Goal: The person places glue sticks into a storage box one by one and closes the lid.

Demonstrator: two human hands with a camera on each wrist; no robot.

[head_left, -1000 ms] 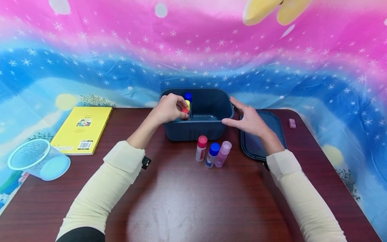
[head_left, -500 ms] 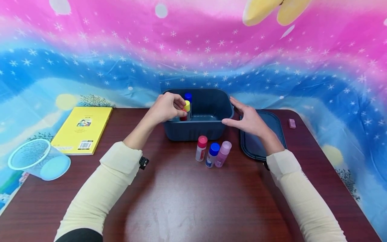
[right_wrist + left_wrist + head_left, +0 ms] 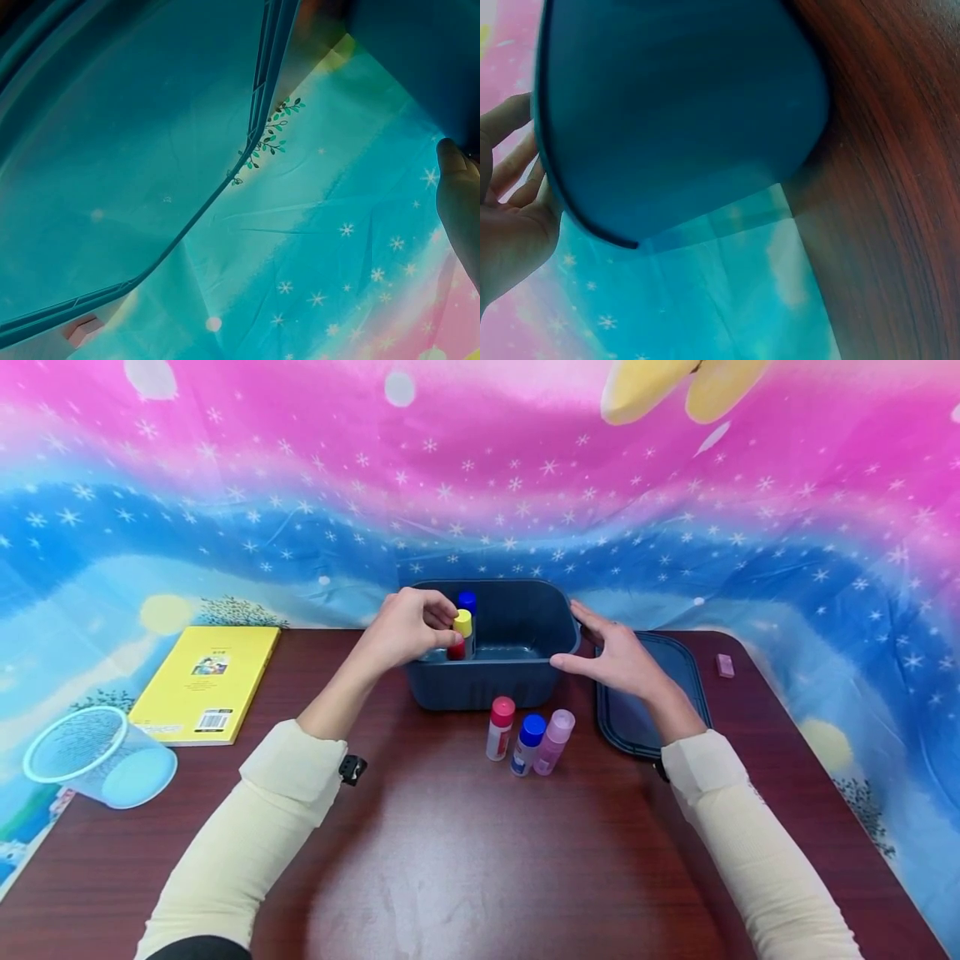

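Observation:
A dark blue-grey plastic bin (image 3: 487,685) stands at the back of the table. My left hand (image 3: 408,627) reaches over its left end, thumb and fingertips at the red cap of a small bottle (image 3: 456,651) inside. Its index finger is close to a yellow-capped bottle (image 3: 462,625); a blue-capped one (image 3: 467,602) is behind. The left wrist view shows that hand's curled fingers partly behind the bin's rim. My right hand (image 3: 615,652) rests spread along the bin's right end, its thumb at the front rim. In the right wrist view, one finger touches the bin's wall (image 3: 412,52).
In front of the bin stand a red-capped bottle (image 3: 499,729), a blue-capped bottle (image 3: 528,746) and a pink bottle (image 3: 554,743). A dark lid (image 3: 660,693) lies to the right, a small pink block (image 3: 724,666) beyond. A yellow book (image 3: 206,685) and tipped mesh basket (image 3: 101,756) lie left.
My left hand has shifted slightly left, and the red cap beneath it has gone lower. The yellow-capped bottle shows more and leans slightly left. The right hand stays put.

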